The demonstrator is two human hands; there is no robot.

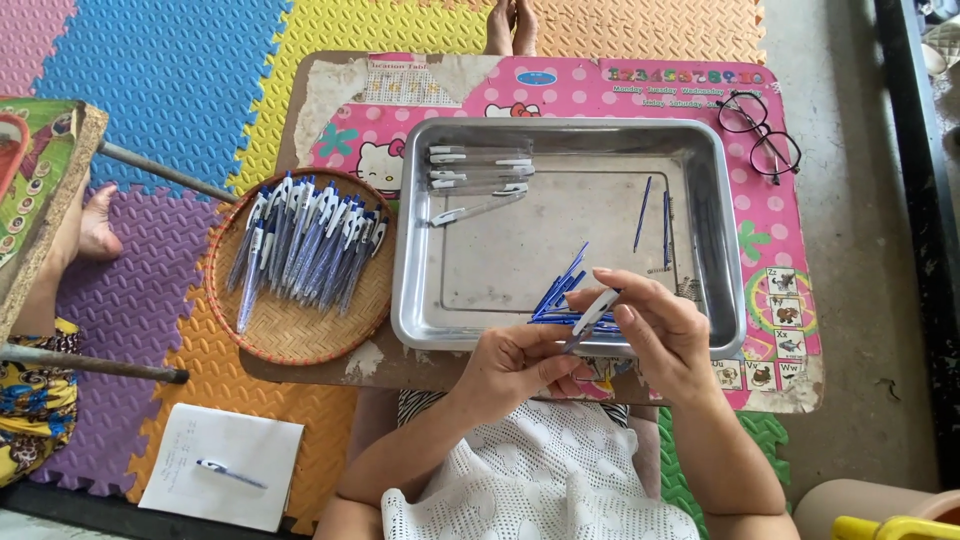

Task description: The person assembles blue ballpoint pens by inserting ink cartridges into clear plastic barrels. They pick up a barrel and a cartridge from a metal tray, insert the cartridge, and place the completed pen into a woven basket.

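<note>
A pen (592, 318) with a white clip and clear barrel is held between both hands over the near rim of the metal tray (715, 200). The left hand (515, 365) is closed around the lower end of the barrel, fingers curled narrow; the right hand (660, 330) pinches the upper end between thumb and forefinger, the other fingers loosely bent. The step in hand is judged to be the fitting together of one pen, probably a refill being seated or a barrel closed.

Just beyond the hands, at 12 o'clock from them, a small heap of blue refills (560, 295) lies on the tray floor. Empty clear barrels (480, 170) are lined up at the tray's 11 o'clock corner, and two loose refills (655, 215) lie toward 1 o'clock. Finished pens (305, 245) are piled in a woven basket (290, 335) at 9 o'clock of the tray.

The next move is judged to call for a firm push or twist along the pen's axis, both grips kept aligned.
</note>
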